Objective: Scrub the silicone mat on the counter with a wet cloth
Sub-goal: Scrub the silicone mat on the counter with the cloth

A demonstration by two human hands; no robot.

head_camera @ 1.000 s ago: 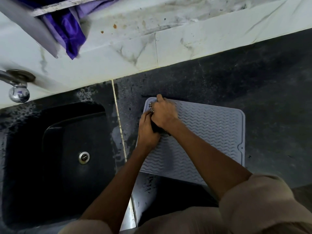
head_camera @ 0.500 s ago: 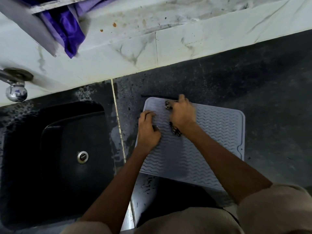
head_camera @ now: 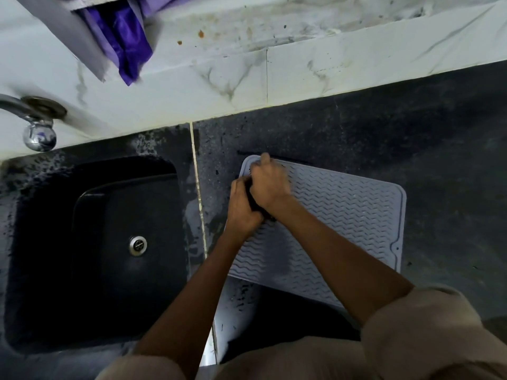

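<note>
The sink [head_camera: 96, 242] is set into the dark table [head_camera: 411, 149] at the left. Nothing is seen in its basin except the metal drain [head_camera: 138, 245]; the near wall of the basin is lost in shadow. The tap [head_camera: 38, 133] is cut off at the left edge, only its spout end and wall plate being shown.

The mat [head_camera: 343, 215], grey with wavy ribs, lies flat on the table just right of the sink, its near edge reaching over the table's front edge. Its far left corner and part of its left side are hidden by the hands and forearms. A purple fabric [head_camera: 123, 42] hangs above the tiled wall [head_camera: 301, 75] and is cut off by the top edge.

The cloth [head_camera: 256, 205] is seen only as a dark strip between the two hands; its shape and size cannot be made out.

The left hand [head_camera: 242, 208] rests at the mat's left edge, fingers curled together against the cloth. The right hand [head_camera: 270, 185] is pressed over the cloth on the mat's far left part, fingers bent and closed around it, one fingertip extended to the mat's far edge. The two hands are touching.
</note>
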